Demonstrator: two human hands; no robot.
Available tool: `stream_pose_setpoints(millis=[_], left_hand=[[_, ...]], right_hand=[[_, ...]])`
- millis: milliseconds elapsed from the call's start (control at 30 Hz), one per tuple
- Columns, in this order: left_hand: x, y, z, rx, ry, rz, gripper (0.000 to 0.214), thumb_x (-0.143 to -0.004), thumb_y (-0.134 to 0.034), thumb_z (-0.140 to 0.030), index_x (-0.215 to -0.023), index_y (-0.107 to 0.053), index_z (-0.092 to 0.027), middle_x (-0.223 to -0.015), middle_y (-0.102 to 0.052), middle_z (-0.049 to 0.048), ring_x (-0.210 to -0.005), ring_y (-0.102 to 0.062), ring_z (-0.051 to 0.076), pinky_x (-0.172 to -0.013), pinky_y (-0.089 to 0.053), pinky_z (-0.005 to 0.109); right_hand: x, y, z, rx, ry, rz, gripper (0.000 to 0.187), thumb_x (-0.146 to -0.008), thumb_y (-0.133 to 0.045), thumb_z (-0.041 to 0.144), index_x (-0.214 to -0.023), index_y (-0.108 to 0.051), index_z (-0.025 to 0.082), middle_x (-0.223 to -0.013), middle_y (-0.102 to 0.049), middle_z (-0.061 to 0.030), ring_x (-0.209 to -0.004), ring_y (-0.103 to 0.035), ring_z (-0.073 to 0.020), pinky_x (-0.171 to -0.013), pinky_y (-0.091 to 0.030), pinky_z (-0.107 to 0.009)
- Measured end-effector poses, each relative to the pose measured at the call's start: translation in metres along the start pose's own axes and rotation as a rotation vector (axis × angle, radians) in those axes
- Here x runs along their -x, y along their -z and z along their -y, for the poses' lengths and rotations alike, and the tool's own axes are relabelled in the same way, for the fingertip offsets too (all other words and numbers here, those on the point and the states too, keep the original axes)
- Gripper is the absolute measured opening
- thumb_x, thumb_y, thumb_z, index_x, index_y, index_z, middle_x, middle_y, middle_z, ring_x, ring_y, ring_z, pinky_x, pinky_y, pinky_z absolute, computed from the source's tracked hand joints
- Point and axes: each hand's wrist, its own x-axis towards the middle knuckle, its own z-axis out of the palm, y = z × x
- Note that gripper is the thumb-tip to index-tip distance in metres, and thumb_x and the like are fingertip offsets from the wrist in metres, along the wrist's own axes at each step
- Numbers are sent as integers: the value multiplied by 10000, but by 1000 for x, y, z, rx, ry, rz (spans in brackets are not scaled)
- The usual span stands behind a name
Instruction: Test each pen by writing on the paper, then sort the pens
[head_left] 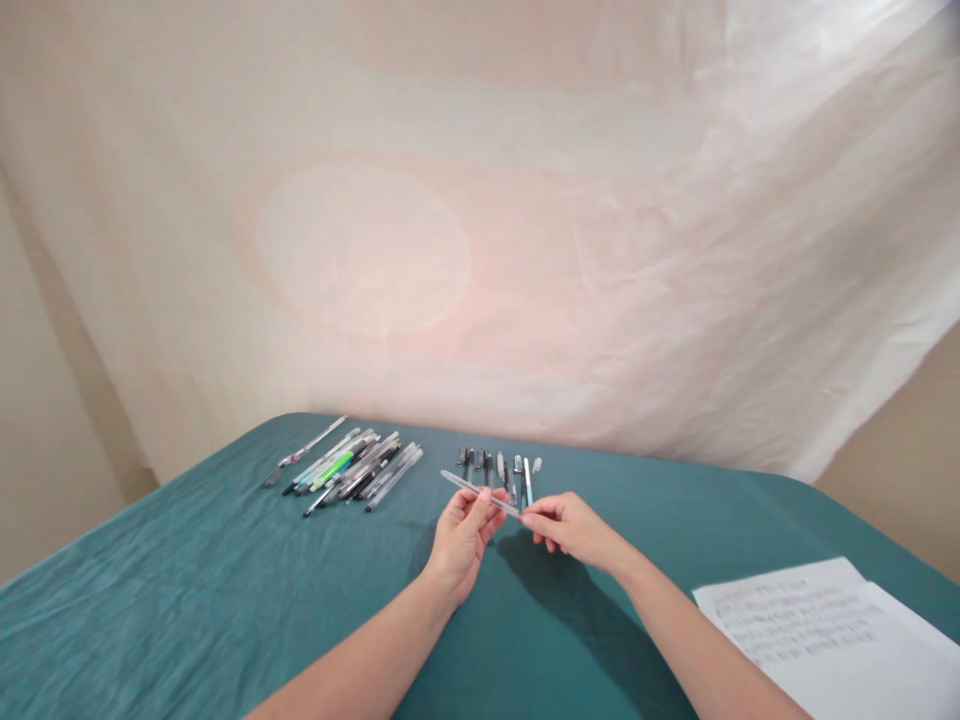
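Note:
Between my two hands is a clear, slim pen [463, 484], tilted with its pointed end up to the left. My left hand [460, 540] pinches it around the middle with thumb and fingers. At its lower right end, the fingertips of my right hand [568, 525] are closed on the pen; whether they grip a separate small part there cannot be made out. Just behind my hands lie several pen caps [500, 462] and short dark pen pieces [488, 468], partly hidden by the pen and my fingers.
To the left lies a pile of pens [367, 467], mostly clear and black, with a bright green pen [331, 470] among them. Written sheets of paper [795, 630] rest at the right front. A green cloth [187, 580] covers the table, and a pale sheet [480, 250] hangs behind.

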Motion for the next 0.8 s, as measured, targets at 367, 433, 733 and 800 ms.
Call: stream_pose_setpoints(millis=[367, 433, 733, 800], left_hand=[[0, 2, 0, -41, -38, -54, 185, -739, -632, -267, -785, -501, -145, -895, -649, 83, -833, -617, 138, -750, -496, 250], [-2, 3, 2, -30, -53, -75, 186, -736, -633, -272, -790, -511, -143, -893, -649, 84, -835, -616, 138, -755, -496, 251], [-3, 4, 1, -58, -41, -89, 193, -726, -643, -280, -791, -523, -143, -908, -645, 86, -847, -612, 142, -762, -493, 256], [-1, 3, 0, -68, -35, -74, 196, -723, -643, -288, -776, -524, -142, -902, -645, 84, -847, -612, 144, -759, -493, 254]], right_hand=[[28, 56, 9, 686, -117, 200, 153, -597, -552, 195, -604, -696, 142, -466, -576, 1, -434, -465, -93, -418, -287, -183], [36, 74, 7, 675, -195, 248, 149, -585, -553, 191, -587, -693, 139, -453, -571, 0, -424, -471, -97, -406, -292, -181], [15, 78, -23, 367, -392, -212, 180, -674, -551, 236, -540, -584, 121, -429, -509, 22, -388, -408, -56, -394, -286, -165], [6, 67, -32, 345, -445, -245, 213, -697, -533, 244, -519, -544, 127, -408, -479, 27, -357, -389, -52, -366, -273, -164]])
